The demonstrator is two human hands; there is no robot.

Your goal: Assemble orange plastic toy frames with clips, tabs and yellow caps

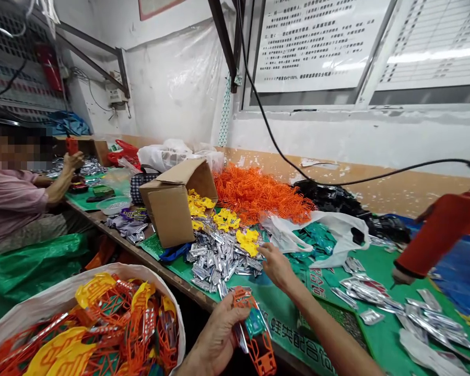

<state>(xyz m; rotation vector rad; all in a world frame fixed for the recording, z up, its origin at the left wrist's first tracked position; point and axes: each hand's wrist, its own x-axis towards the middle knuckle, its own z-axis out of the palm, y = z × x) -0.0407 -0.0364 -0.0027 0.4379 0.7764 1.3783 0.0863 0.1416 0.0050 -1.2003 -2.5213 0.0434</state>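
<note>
My left hand (219, 331) grips an orange plastic frame (264, 352) at the front edge of the table. A teal plastic piece (254, 322) sits on this frame, and a silvery part shows beneath it. My right hand (278, 266) reaches over the table with its fingers stretched out and apart. Its fingertips are at the edge of some yellow plastic pieces (247, 241); whether they touch is unclear. Below those lies a heap of shiny silver parts (215, 261). Behind it rises a pile of orange frames (254, 190). Teal pieces (317, 240) lie in a white plastic bag (347, 227).
An orange-red electric screwdriver (438, 235) hangs at the right on a black cord. Below it are loose silver parts (426, 318) and a green tray of small screws (342, 321). A cardboard box (168, 209) lies tipped over. A white sack (176, 303) holds assembled pieces. A co-worker (15, 203) sits left.
</note>
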